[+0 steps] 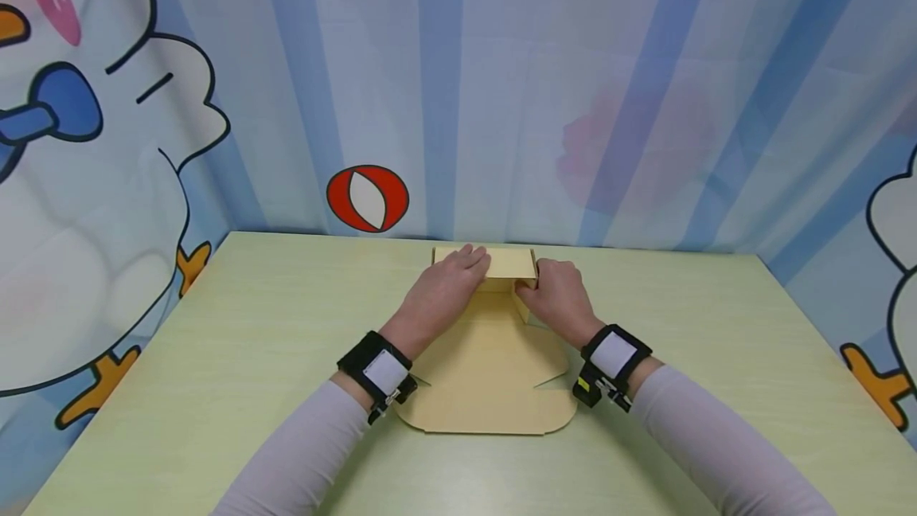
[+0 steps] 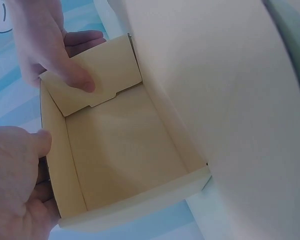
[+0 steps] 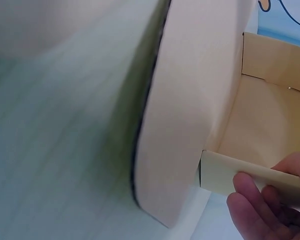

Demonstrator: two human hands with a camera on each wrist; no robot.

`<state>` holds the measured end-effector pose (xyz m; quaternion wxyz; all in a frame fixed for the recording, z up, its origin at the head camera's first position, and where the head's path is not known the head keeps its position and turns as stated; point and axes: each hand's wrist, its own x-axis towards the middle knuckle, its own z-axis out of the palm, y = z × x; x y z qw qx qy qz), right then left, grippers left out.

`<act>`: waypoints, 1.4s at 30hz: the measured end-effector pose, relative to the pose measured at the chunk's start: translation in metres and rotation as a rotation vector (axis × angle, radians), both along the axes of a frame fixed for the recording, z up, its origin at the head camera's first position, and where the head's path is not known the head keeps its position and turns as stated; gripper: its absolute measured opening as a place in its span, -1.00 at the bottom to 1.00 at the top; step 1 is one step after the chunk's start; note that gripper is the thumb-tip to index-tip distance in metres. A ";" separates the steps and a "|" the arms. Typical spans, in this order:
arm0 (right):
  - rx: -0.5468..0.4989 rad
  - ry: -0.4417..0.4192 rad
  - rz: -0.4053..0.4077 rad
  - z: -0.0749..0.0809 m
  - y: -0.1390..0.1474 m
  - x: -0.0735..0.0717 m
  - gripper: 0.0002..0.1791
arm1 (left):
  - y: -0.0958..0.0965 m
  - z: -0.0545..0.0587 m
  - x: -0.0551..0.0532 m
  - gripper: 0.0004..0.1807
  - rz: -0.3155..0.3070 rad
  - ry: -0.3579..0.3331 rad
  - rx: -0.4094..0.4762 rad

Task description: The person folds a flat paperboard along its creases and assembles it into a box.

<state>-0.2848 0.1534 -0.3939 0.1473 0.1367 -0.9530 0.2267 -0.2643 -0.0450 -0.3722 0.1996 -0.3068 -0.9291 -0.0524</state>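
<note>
A partly folded cardboard box [image 1: 494,357] lies with its broad rounded lid panel toward me and its shallow tray part at the far end. My left hand [image 1: 447,281] holds the far wall near its left end; in the left wrist view its thumb lies at the wall's edge, fingers behind. My right hand [image 1: 562,301] grips the right side wall. In the left wrist view, that hand's thumb presses a notched inner flap [image 2: 107,75], and its fingers are outside. The right wrist view shows the outside of this side wall [image 3: 220,172] between thumb and fingertips.
The box rests on a pale green wood-grain table [image 1: 286,325]. Behind the table's far edge hangs a blue-striped curtain [image 1: 494,102] printed with cartoon figures and a red-and-white ball. A camera band [image 1: 380,373] is strapped on each wrist.
</note>
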 end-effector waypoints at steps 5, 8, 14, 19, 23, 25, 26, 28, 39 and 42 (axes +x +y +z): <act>0.009 0.019 0.001 -0.002 0.000 0.001 -0.84 | 0.000 0.000 0.000 -0.62 0.001 0.003 -0.004; 0.015 0.025 -0.006 -0.004 -0.001 0.000 -0.86 | 0.000 -0.001 0.000 -0.62 0.002 0.002 -0.007; 0.025 0.024 -0.024 -0.005 -0.003 0.000 -0.87 | 0.000 -0.002 0.000 -0.62 0.004 0.001 -0.016; 0.038 0.043 -0.026 -0.005 -0.003 0.000 -0.86 | 0.000 -0.002 0.000 -0.62 0.004 0.002 -0.015; 0.046 0.031 -0.048 -0.006 -0.004 0.000 -0.87 | 0.000 -0.001 0.000 -0.64 0.008 0.006 -0.024; 0.049 0.022 -0.060 -0.006 -0.005 0.000 -0.87 | 0.001 -0.001 0.000 -0.65 0.011 0.009 -0.029; 0.051 0.020 -0.065 -0.006 -0.005 0.000 -0.86 | 0.001 -0.001 0.000 -0.65 0.012 0.009 -0.029; 0.058 0.022 -0.072 -0.006 -0.006 0.000 -0.86 | 0.001 -0.001 0.000 -0.65 0.015 0.006 -0.028; 0.024 0.015 -0.093 -0.007 -0.005 -0.001 -0.83 | 0.002 0.001 -0.001 -0.64 0.016 0.006 -0.029; 0.031 0.009 -0.096 -0.006 -0.006 -0.002 -0.84 | 0.002 0.001 0.000 -0.64 0.014 0.005 -0.027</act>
